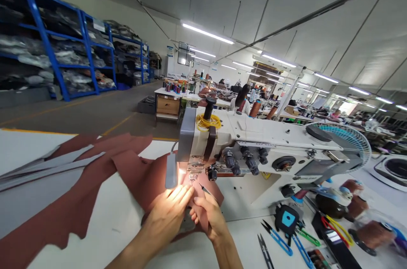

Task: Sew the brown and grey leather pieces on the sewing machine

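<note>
A white industrial sewing machine stands on the white table. Brown leather pieces lie under its needle area, lit by a small lamp. My left hand lies flat on the brown leather just left of the needle, fingers stretched together. My right hand pinches a fold of the same leather right below the presser foot, and a thin dark tool sticks out above its fingers.
More brown leather and grey strips spread over the table's left. Blue-handled snips, tools and thread spools lie at the right. A fan sits behind the machine. Blue shelving and other workstations with a seated person stand beyond.
</note>
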The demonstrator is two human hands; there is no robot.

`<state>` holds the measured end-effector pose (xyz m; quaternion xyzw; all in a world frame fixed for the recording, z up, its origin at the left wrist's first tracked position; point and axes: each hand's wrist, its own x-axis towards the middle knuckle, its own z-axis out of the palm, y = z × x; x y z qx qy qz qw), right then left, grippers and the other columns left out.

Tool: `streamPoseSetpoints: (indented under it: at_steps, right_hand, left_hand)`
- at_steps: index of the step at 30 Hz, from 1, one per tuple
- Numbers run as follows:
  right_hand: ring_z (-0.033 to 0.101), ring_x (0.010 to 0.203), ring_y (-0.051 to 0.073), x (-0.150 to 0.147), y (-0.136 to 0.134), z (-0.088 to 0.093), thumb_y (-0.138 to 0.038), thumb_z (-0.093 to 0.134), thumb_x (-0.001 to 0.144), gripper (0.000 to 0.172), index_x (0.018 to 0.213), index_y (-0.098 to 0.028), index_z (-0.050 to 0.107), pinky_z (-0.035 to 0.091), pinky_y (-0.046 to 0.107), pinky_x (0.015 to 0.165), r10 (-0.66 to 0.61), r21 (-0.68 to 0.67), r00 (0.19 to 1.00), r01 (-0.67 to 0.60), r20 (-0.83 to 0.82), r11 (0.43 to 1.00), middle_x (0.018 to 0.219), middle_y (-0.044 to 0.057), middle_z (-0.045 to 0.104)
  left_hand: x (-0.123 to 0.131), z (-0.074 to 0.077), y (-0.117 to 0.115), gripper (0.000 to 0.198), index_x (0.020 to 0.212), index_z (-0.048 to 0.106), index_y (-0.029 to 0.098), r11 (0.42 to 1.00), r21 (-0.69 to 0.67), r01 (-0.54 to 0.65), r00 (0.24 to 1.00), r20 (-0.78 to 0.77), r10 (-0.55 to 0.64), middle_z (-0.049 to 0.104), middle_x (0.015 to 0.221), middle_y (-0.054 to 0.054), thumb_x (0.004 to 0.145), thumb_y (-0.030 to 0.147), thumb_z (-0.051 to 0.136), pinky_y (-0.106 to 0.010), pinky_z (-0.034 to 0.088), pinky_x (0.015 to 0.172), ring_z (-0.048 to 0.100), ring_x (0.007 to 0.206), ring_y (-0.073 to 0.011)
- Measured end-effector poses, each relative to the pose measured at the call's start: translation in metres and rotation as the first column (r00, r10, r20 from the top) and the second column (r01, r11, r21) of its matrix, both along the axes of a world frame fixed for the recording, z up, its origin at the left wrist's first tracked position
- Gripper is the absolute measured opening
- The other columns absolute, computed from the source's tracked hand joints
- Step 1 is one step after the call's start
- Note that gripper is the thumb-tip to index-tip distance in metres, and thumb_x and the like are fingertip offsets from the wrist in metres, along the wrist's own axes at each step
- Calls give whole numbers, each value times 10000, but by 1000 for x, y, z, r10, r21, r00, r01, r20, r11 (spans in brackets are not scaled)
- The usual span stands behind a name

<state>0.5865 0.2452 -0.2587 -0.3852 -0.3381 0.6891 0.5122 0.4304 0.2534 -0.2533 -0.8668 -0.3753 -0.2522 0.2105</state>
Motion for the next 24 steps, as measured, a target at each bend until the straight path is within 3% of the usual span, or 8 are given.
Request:
streamPoseSetpoints:
  at_steps: [4,12,19,24]
  right_hand:
    - [528,454,128,2,4,-3,-441,736,594,584,1024,-71,597,344,146,392,12,3,999,-12,44,1000,561,36,583]
    - [520,451,127,2,6,-4,-435,711,597,568,1015,-68,596,366,146,384,10,7,997,-10,71,1000,559,40,580]
    - [522,465,119,2,5,-7,-443,744,605,611,1059,-68,583,371,141,393,-1,-2,999,1,53,1000,569,25,574]
    - [549,507,128,1,2,-4,-420,801,557,722,1143,-73,559,380,145,392,-34,-20,999,34,4,999,643,31,604]
  left_hand:
    - [6,-5,0,481,1183,614,121,997,73,-31,997,69,25,686,1178,-100,763,8,408,-381,436,842,634,1020,-261]
    - [11,-2,1,431,1091,655,155,986,152,-72,988,145,50,706,1079,-88,786,-13,401,-359,416,805,641,937,-235]
    - [13,-1,-4,423,1137,633,122,996,23,-82,986,147,78,699,1066,-79,774,25,439,-353,421,787,625,949,-232]
    - [19,-4,-8,404,1130,634,142,991,33,-126,977,179,118,685,1103,-95,772,51,472,-351,421,788,614,960,-235]
